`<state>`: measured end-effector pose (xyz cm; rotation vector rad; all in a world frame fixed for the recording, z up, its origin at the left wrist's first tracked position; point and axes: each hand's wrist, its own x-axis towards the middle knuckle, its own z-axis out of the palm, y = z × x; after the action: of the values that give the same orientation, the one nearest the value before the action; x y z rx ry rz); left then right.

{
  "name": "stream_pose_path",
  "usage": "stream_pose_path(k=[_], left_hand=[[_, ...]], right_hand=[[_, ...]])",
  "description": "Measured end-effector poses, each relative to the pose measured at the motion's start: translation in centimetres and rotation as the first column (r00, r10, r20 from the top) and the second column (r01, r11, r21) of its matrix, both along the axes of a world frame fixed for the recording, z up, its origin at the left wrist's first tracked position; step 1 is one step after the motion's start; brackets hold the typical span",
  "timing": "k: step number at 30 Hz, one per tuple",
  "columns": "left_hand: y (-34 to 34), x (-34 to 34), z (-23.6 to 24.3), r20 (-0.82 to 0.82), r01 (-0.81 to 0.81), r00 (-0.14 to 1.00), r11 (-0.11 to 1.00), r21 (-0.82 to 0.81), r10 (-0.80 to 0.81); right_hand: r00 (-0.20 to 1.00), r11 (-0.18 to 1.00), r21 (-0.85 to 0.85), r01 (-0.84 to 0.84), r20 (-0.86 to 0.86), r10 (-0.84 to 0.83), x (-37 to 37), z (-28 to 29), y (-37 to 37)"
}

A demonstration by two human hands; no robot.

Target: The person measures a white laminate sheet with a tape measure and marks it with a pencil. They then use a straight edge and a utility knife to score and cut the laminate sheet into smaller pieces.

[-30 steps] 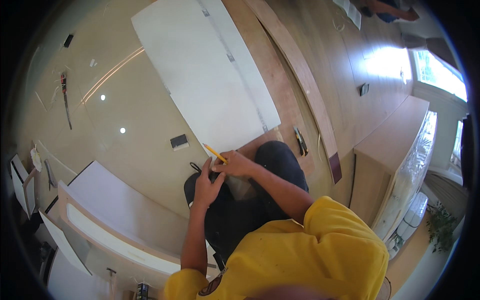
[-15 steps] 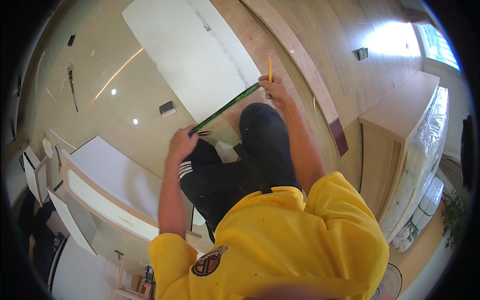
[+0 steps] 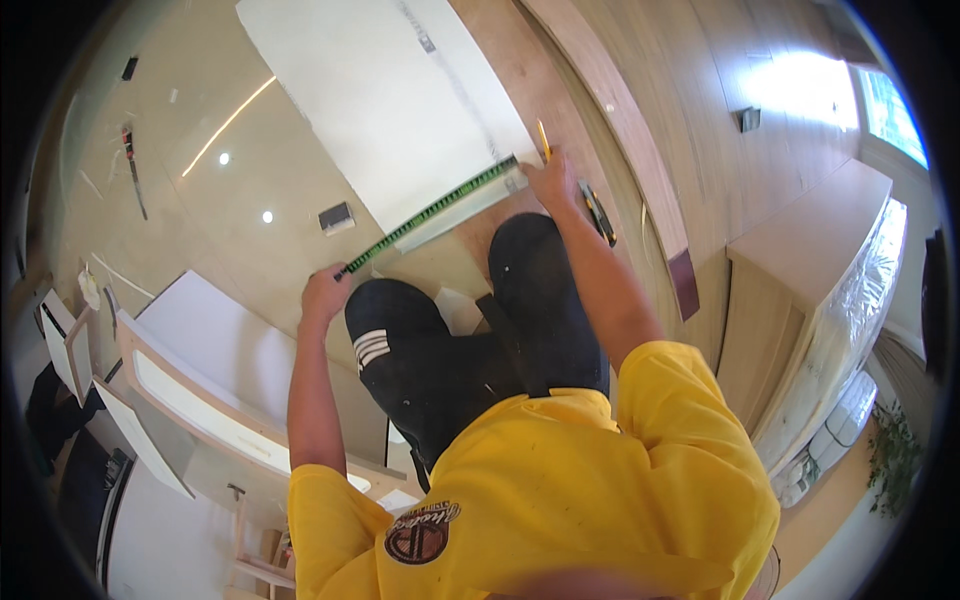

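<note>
Tape (image 3: 430, 213) is running across board's (image 3: 400, 115) near end, overhanging its left edge. Left hand (image 3: 326, 291) is gripping tape's left end. Right hand (image 3: 552, 183) is holding pencil (image 3: 543, 137) at tape's right end; can't tell if pinching tape too. Knife (image 3: 597, 212) is lying beside right forearm.

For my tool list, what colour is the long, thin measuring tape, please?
The long, thin measuring tape is green with dark markings, clearest in the head view.
</note>
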<state>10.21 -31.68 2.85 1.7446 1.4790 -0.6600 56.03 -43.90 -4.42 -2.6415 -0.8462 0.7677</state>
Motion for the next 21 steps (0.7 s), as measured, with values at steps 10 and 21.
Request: stream_pose_path(k=[10, 21], left_hand=[[-0.1, 4.9, -1.2, 0.084, -0.038, 0.996, 0.999, 0.005, 0.038], [0.0, 7.2, -0.3, 0.159, 0.016, 0.987, 0.995, 0.1, -0.032]], right_hand=[[0.995, 0.995, 0.008, 0.096, -0.042, -0.095, 8.5, 3.6, -1.9], [0.995, 0.995, 0.039, 0.094, -0.042, -0.092, 7.5, -1.6, -0.6]])
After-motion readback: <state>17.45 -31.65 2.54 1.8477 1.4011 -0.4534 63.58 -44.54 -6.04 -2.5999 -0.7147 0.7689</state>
